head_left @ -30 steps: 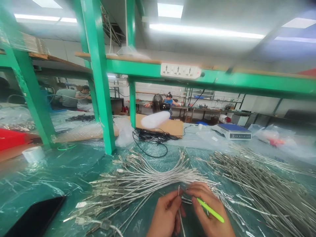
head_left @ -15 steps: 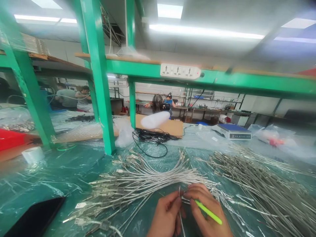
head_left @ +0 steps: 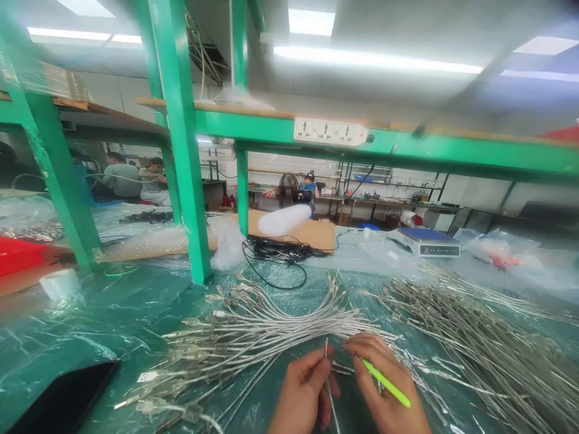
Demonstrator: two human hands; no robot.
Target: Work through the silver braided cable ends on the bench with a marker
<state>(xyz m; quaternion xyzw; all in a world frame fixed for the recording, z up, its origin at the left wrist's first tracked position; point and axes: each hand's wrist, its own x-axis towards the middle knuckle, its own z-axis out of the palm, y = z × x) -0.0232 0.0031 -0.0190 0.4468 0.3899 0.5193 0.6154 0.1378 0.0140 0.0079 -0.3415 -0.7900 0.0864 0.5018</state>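
My left hand (head_left: 305, 386) is closed on a thin silvery cable (head_left: 332, 405), pinched between thumb and fingers, its end pointing up. Beside it, my right hand (head_left: 386, 383) grips a slim yellow-green tool with a pen-like handle (head_left: 389, 384); its tip is hidden by the fingers, so I cannot tell its kind. A small gap separates the two hands. Just beyond them lies a fanned bundle of clear-jacketed silvery cables (head_left: 289, 331), with USB plugs (head_left: 149, 377) at the left ends.
To the right is a big pile of greyish cables (head_left: 470, 343). A dark phone-like slab (head_left: 67, 395) and a white tape roll (head_left: 60, 283) lie left. Farther back are a green post (head_left: 183, 150), coiled black cables (head_left: 280, 248) and a scale (head_left: 427, 241). Several people sit in the background.
My right hand has shifted slightly right with the yellow-green tool, away from the cable's end. My left hand has moved a little left, still holding the cable.
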